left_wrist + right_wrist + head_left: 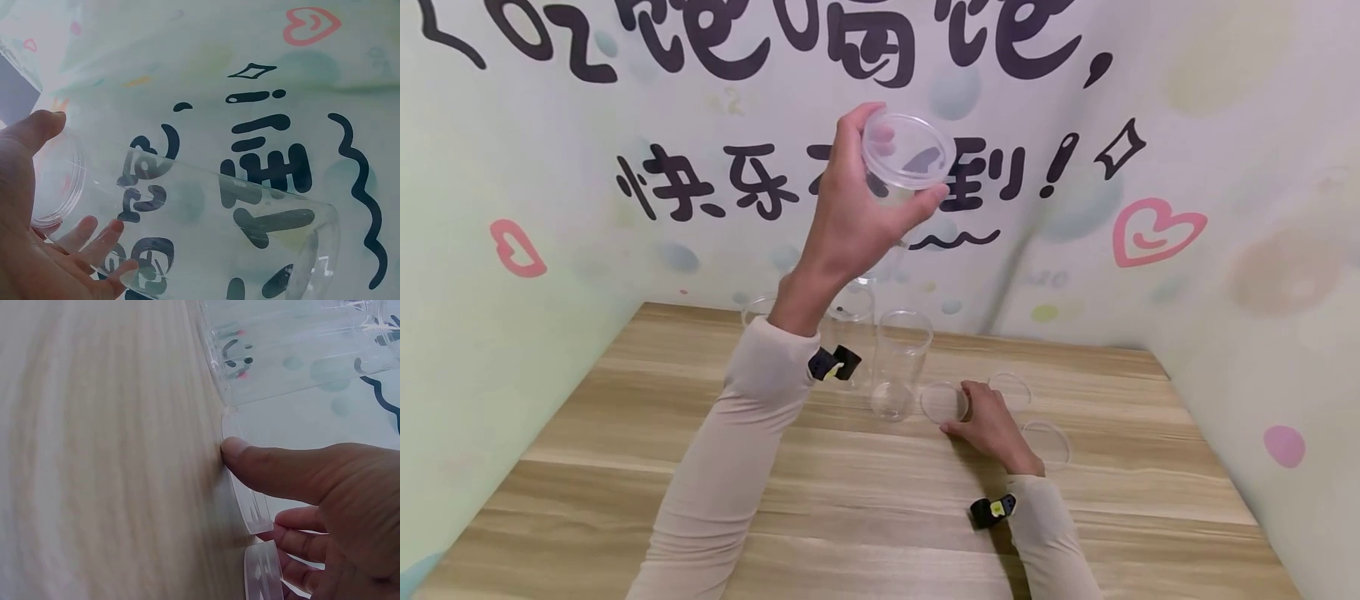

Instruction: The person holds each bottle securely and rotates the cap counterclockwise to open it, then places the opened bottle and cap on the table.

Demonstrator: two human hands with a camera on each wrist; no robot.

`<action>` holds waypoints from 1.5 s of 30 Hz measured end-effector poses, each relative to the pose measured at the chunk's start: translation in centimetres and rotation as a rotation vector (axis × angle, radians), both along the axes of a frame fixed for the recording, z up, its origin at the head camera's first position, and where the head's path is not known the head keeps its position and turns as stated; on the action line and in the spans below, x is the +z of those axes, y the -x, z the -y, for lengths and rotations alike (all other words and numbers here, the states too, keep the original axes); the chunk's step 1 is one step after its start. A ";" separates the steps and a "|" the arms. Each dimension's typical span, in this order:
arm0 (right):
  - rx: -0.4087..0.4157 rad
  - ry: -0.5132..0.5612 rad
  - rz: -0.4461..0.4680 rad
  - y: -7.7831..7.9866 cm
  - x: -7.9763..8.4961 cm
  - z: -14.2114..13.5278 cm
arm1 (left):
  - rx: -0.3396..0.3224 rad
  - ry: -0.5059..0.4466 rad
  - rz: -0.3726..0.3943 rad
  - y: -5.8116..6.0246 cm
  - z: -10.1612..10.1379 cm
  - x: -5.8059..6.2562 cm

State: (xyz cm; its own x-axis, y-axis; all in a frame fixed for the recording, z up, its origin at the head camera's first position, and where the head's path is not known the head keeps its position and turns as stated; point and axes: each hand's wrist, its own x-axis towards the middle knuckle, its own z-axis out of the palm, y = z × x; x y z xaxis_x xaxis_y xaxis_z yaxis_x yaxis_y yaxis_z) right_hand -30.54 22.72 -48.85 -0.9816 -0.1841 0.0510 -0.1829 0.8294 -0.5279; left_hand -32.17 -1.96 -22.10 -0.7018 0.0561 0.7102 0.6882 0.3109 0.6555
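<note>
My left hand (857, 204) is raised in front of the wall and grips a clear plastic cup (898, 158) near its ringed top end. In the left wrist view the cup (206, 206) lies tilted across the picture, thumb on one side and fingers on the other. Low over the table, my right hand (994, 423) pinches a clear round lid (938, 403) by its edge. The right wrist view shows the thumb on that lid (245, 494), which stays at the tabletop, with fingers at its far edge. Clear cups (904, 354) stand to its left.
Two more clear lids lie by the right hand: one behind it (1011, 377) and one beside the wrist (1060, 433). Further cups (850, 312) stand partly hidden behind the left forearm. The wooden table (865, 517) meets a printed wall (1075, 275) at the back.
</note>
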 end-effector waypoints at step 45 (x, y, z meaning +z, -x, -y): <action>0.017 0.081 0.014 -0.7 2.0 0.1 | -0.184 0.124 0.187 -6.9 1.3 -8.1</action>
State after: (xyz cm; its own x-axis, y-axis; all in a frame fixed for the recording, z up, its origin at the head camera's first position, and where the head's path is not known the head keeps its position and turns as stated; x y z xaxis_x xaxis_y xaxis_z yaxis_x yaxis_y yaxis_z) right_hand -29.87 22.66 -46.87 -0.9790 -0.1969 0.0525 -0.1889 0.7805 -0.5959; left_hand -25.29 -3.30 -30.18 -0.7900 0.2729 0.5490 0.6110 0.2775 0.7414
